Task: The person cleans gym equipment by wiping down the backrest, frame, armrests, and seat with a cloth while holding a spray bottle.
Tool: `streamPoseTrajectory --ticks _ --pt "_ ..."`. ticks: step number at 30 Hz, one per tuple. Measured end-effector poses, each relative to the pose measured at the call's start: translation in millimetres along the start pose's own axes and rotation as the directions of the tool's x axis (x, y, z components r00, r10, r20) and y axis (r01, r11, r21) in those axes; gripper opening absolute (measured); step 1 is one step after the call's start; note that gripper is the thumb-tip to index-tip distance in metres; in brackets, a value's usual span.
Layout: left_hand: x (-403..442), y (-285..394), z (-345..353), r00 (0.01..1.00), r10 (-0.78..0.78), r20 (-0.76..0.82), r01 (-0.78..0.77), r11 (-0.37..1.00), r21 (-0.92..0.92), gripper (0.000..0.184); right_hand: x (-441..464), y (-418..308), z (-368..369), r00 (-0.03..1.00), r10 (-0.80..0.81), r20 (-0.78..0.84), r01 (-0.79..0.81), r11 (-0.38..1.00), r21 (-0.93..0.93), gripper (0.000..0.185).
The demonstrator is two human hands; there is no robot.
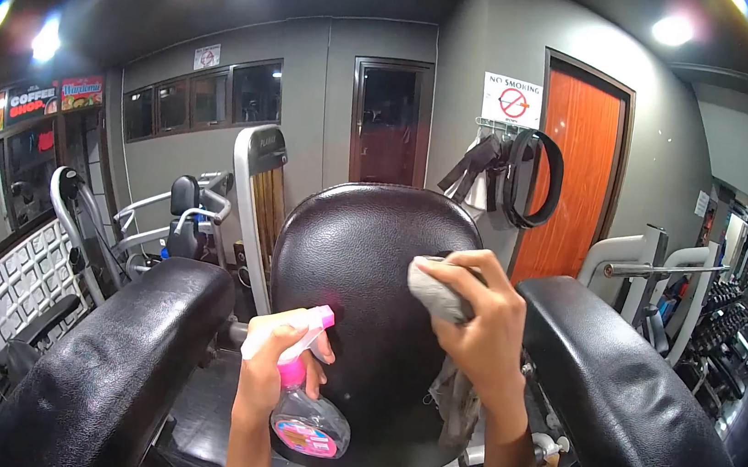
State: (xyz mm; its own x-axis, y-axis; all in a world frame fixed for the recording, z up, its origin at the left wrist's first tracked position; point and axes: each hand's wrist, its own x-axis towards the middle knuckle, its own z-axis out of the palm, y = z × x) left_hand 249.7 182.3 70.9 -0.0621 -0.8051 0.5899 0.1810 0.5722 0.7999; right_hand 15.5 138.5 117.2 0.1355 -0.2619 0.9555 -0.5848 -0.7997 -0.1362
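My left hand (pixel 265 360) grips a spray bottle (pixel 312 418) by its neck, fingers at the trigger. The bottle is clear with a pink and white spray head and a pink label, and its nozzle points toward the black padded backrest (pixel 365 232). In my right hand (pixel 486 316) a grey cloth (pixel 437 291) is bunched up, with a loose end hanging below the wrist. The cloth is in front of the backrest's right side; whether it touches the padding I cannot tell.
Black padded arm supports stand at the left (pixel 120 352) and right (pixel 626 373). Gym machines (pixel 254 192) stand behind on the left. Belts (pixel 537 183) hang by an orange door (pixel 577 155). Dumbbells (pixel 723 315) fill a rack at far right.
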Motion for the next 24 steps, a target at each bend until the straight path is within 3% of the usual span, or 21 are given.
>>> streamPoseTrajectory --ticks 4,6,8,13,21,23,24 --pt "0 0 1 1.0 0.003 -0.003 -0.003 1.0 0.002 0.042 23 13 -4 0.993 0.031 -0.114 -0.046 0.99 -0.135 0.04" --pt "-1 0 2 1.0 -0.013 -0.009 0.013 1.0 0.011 0.042 41 13 7 0.989 0.054 -0.134 -0.07 0.991 -0.116 0.039" --pt "-1 0 3 1.0 -0.026 -0.017 0.026 0.999 0.024 0.043 53 8 19 0.996 -0.05 -0.075 0.038 0.988 -0.149 0.037" --pt "-2 1 0 0.999 -0.045 -0.026 0.045 0.999 0.022 0.044 35 -24 32 0.965 -0.177 0.196 0.172 0.984 0.046 0.038" --pt "-9 -2 2 0.998 -0.033 -0.048 0.033 0.999 0.002 0.043 57 -10 33 0.999 -0.041 0.008 0.041 0.999 0.006 0.03" --pt "-13 -5 0 0.999 -0.021 -0.041 0.021 1.0 0.001 0.042 62 -25 51 0.986 -0.165 0.035 0.168 0.979 -0.114 0.028" --pt "-15 -8 0 0.999 -0.021 -0.046 0.021 1.0 -0.001 0.042 61 -31 61 0.975 -0.206 0.083 0.208 0.978 -0.022 0.026"
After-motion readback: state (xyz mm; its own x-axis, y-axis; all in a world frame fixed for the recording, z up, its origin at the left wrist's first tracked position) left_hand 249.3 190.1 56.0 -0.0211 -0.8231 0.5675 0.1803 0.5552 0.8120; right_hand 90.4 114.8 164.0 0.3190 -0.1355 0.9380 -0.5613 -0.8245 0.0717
